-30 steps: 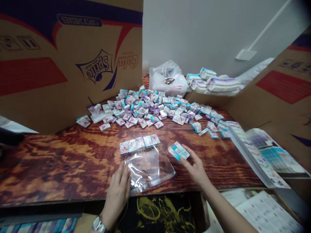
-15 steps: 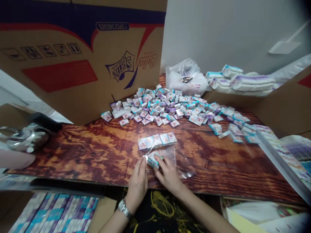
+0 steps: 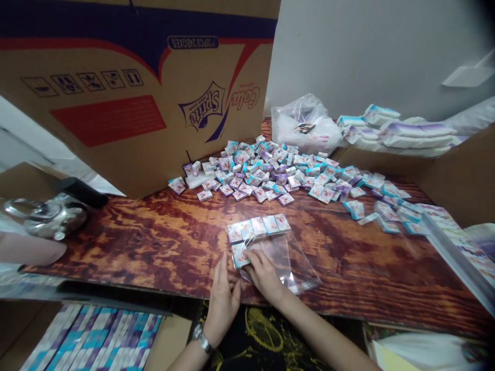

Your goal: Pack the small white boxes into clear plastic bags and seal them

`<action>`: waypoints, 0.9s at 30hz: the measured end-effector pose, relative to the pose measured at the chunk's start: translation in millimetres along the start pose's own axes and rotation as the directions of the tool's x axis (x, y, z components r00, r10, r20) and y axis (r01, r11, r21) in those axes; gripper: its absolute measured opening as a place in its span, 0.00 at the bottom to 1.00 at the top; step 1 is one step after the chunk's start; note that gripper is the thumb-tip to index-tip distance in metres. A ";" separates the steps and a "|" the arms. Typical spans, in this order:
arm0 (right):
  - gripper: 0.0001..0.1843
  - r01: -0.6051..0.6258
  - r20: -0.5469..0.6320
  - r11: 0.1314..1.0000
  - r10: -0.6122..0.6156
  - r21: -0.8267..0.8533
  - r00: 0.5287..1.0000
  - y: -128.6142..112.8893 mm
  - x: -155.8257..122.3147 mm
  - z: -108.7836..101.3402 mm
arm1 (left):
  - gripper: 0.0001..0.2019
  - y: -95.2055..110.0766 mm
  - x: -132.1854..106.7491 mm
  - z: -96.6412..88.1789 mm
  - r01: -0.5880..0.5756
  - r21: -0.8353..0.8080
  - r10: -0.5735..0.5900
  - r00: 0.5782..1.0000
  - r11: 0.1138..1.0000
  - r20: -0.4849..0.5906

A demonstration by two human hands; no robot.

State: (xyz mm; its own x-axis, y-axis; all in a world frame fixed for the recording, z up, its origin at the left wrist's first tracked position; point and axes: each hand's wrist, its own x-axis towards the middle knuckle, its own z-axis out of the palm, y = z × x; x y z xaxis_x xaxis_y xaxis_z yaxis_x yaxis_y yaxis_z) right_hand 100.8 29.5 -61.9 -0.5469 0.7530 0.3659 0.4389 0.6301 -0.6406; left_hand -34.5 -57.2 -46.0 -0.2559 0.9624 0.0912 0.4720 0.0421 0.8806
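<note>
A clear plastic bag [image 3: 288,265] lies flat on the table near its front edge. A row of several small white, blue and purple boxes [image 3: 258,226] sits at its far end. One more small box [image 3: 240,255] lies below the left end of that row. My right hand [image 3: 265,275] has its fingers closed on the right side of this box. Whether the fingertips are under or over the film, I cannot tell. Beside the bag's lower left corner is my left hand [image 3: 224,293], fingers stretched and thumb apart, holding nothing.
A heap of loose small boxes [image 3: 266,175] spreads along the back. Behind it stand a big carton [image 3: 127,118] and a bag of clear film [image 3: 305,129]. Wrapped packs [image 3: 417,134] lie at right; a metal kettle [image 3: 54,216] stands left. Below is a carton of packed boxes [image 3: 96,335].
The small box has turned flat and squared up under the row's left end. My left hand has drawn back from it, while my right hand stays on it. The view has shifted slightly.
</note>
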 end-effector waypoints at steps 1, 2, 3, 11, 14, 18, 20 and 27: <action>0.23 -0.008 0.001 1.000 0.008 -0.015 1.000 1.4 3.2 4.7 | 0.32 0.0 0.3 0.0 -0.019 0.010 0.019 1.000 1.000 0.007; 0.23 -0.019 0.002 0.999 0.019 -0.028 1.000 1.5 5.9 8.3 | 0.32 0.0 0.7 -0.2 -0.043 0.031 0.042 0.999 0.999 0.011; 0.23 -0.030 0.003 0.999 0.030 -0.035 1.000 0.0 7.7 10.0 | 0.32 0.0 1.1 -0.8 -0.071 0.067 0.071 0.997 0.995 0.012; 0.18 -0.044 0.244 0.994 0.018 0.101 0.970 -26.9 11.3 -77.7 | 0.27 -7.3 5.8 -10.9 -0.272 0.378 0.236 0.962 0.885 0.140; 0.11 -0.118 0.199 0.992 0.109 0.036 0.974 6.7 48.3 -125.1 | 0.26 -10.2 9.3 -12.5 -0.286 0.385 0.241 0.957 0.877 0.160; 0.21 -0.158 0.077 0.882 0.213 -0.443 0.974 91.7 111.8 -144.1 | 0.25 -13.9 13.3 -12.1 -0.299 0.433 0.269 0.954 0.850 0.132; 0.26 -0.084 0.196 0.820 0.233 -0.566 0.953 126.4 127.3 -138.4 | 0.25 -16.6 14.2 -10.7 -0.312 0.462 0.295 0.949 0.830 0.110; 0.20 0.060 0.363 0.787 0.214 -0.614 0.907 158.1 108.7 -137.4 | 0.27 -24.5 10.7 0.9 -0.269 0.510 0.317 0.948 0.817 -0.008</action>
State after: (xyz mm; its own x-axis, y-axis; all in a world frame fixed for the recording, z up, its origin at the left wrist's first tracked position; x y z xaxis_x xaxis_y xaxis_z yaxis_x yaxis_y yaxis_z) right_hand 208.6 237.1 -30.6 -0.6609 0.7488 -0.0500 0.7502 0.6577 -0.0673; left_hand -48.0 -47.7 -67.0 -0.0998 0.9240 0.3692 0.8846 -0.0875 0.4580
